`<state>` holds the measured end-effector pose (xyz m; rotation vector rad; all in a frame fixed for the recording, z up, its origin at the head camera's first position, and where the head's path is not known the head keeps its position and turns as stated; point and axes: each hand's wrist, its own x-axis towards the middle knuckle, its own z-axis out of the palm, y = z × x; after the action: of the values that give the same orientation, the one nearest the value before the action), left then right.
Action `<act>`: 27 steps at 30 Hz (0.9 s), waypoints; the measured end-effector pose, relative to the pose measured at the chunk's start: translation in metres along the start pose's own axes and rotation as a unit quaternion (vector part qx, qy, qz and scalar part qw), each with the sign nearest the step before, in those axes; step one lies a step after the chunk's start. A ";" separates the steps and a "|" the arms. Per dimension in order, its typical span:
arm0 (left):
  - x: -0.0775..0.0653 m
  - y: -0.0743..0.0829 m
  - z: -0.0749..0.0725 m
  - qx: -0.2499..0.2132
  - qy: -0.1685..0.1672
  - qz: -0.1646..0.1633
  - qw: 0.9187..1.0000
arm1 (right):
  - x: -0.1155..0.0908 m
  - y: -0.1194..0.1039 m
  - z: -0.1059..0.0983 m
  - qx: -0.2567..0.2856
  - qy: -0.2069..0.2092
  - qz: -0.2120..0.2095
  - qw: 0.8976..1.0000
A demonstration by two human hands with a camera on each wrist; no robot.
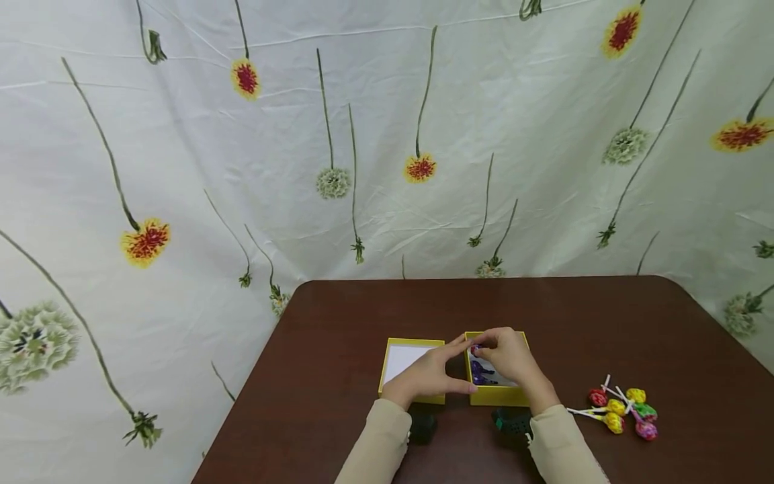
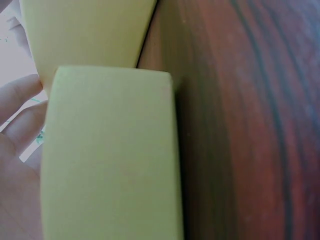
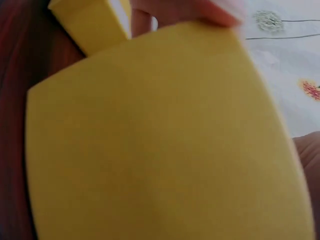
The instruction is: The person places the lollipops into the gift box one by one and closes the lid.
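A yellow box [image 1: 498, 396] stands on the table with purple-wrapped lollipops [image 1: 482, 373] lying inside. My right hand [image 1: 510, 356] reaches into it from the right. Its thumb and forefinger pinch a red-and-purple lollipop [image 1: 475, 349] near the far left corner. My left hand [image 1: 431, 373] lies along the box's left side, its fingers [image 2: 22, 95] extended and the thumb low at the front corner. Left of that stands a second yellow tray [image 1: 382, 376] with a white inside, partly covered by the left hand. Box walls fill much of both wrist views.
To the right, a loose group of lollipops [image 1: 614, 423] in red, yellow, green and pink wrappers lies on the dark brown table [image 1: 338, 376]. Dark wrist devices [image 1: 422, 428] show under both sleeves. A flower-printed cloth [image 1: 387, 134] hangs behind the table.
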<state>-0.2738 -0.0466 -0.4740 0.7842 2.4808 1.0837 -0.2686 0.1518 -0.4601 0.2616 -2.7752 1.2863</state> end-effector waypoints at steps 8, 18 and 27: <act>-0.001 -0.002 0.000 0.002 -0.002 0.011 1.000 | 0.002 0.000 0.007 -0.055 0.002 0.002 0.998; -0.001 0.000 0.001 0.009 0.000 0.010 1.000 | 0.004 0.001 0.007 -0.049 -0.005 0.016 0.999; -0.001 0.000 0.000 0.003 0.000 0.013 1.000 | 0.010 0.005 0.008 -0.057 -0.012 0.012 0.998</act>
<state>-0.2731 -0.0472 -0.4743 0.8195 2.4822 1.0848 -0.2790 0.1475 -0.4679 0.2378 -2.8670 1.1315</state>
